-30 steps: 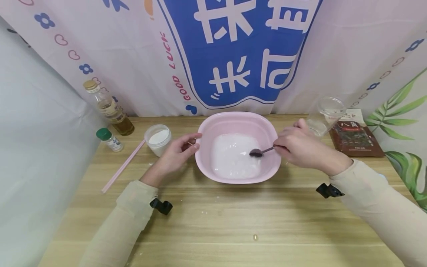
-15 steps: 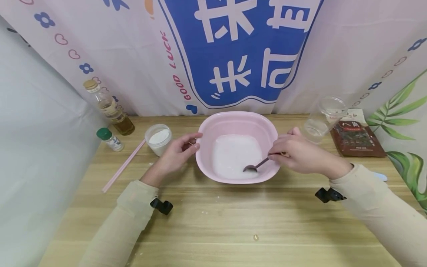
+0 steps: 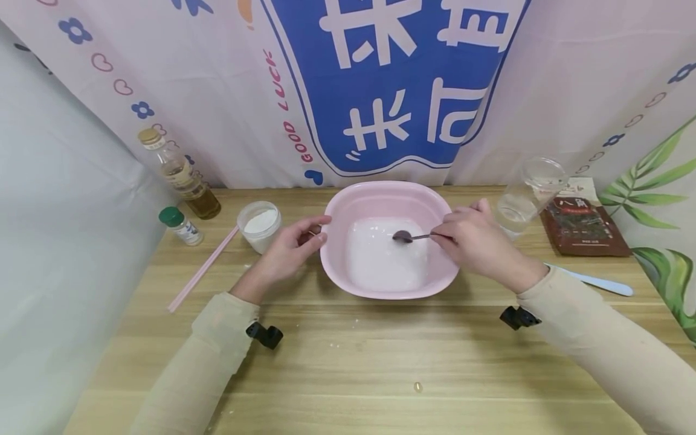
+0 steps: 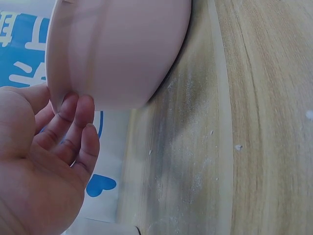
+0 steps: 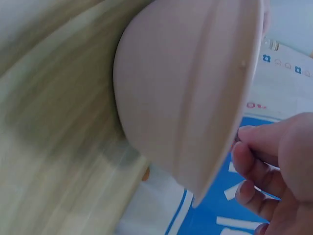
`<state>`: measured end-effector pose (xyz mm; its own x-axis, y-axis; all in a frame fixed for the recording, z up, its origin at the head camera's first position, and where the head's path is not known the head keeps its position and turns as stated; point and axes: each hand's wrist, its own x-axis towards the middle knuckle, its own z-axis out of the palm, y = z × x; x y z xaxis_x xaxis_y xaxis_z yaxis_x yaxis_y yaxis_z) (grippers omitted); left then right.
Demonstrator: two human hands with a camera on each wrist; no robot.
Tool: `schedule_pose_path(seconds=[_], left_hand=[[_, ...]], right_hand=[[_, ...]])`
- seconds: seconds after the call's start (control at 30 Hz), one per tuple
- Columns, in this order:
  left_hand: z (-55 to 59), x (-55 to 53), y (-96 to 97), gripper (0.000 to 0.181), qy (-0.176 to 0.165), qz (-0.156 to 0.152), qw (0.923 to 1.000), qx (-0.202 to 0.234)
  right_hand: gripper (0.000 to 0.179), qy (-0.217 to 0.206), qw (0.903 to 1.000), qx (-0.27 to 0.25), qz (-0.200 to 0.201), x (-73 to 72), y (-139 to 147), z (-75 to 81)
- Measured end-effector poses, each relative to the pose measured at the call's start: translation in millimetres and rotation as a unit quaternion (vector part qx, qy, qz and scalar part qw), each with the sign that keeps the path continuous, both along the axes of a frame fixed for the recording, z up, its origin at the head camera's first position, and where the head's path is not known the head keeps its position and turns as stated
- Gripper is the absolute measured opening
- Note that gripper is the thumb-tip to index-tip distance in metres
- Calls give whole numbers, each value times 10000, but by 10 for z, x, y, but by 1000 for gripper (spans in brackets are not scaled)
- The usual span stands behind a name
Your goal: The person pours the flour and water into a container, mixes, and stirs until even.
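A pink plastic basin (image 3: 388, 190) stands on the wooden table with milky white liquid (image 3: 383, 260) in its bottom. My left hand (image 3: 288, 248) pinches the basin's left rim, thumb on top and fingertips beneath, as the left wrist view shows. Over the right rim, my right hand (image 3: 478, 241) grips the handle of a small dark brown spoon (image 3: 403, 237). The spoon's bowl is at the liquid, right of its middle. In the right wrist view the basin's outer wall (image 5: 181, 83) hides the spoon's bowl, and my thumb and forefinger pinch the handle beyond the rim.
Left of the basin stand a tub of white powder (image 3: 260, 226), a green-capped shaker (image 3: 180, 226), an oil bottle (image 3: 182, 178) and pink chopsticks (image 3: 202, 269). To the right are a clear plastic cup (image 3: 527, 196), a brown packet (image 3: 583, 226) and a light blue utensil (image 3: 603, 283).
The spoon has swept round in the liquid, first toward the near side, then back up and left. My right hand has shifted left, uncovering the blue utensil. My left hand stays put.
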<state>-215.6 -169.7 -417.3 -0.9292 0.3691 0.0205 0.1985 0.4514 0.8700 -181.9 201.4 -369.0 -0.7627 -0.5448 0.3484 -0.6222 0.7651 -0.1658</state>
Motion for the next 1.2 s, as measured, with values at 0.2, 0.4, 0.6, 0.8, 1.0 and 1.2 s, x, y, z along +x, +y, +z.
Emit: schedule_pose_path(seconds=[0.2, 0.4, 0.6, 0.8, 1.0, 1.2], left_hand=[[-14, -9, -4, 42, 36, -5, 10000, 29], [-3, -4, -6, 42, 47, 12, 10000, 15], [-1, -3, -6, 42, 92, -24, 10000, 13], [-4, -2, -1, 42, 136, -65, 9999, 45], [-13, -11, -4, 42, 160, -74, 9998, 62], [-10, -6, -11, 42, 89, -63, 9999, 36]], right_hand=[[6, -167, 9997, -153, 52, 2, 167, 80], [10, -520, 9973, -335, 400, 45, 256, 110], [10, -950, 9890, -695, 898, 74, 138, -3], [3, -897, 9914, -573, 767, 57, -149, -103], [7, -422, 9989, 68, 194, 14, -375, -107], [5, -270, 9987, 239, -369, -62, -363, -69]])
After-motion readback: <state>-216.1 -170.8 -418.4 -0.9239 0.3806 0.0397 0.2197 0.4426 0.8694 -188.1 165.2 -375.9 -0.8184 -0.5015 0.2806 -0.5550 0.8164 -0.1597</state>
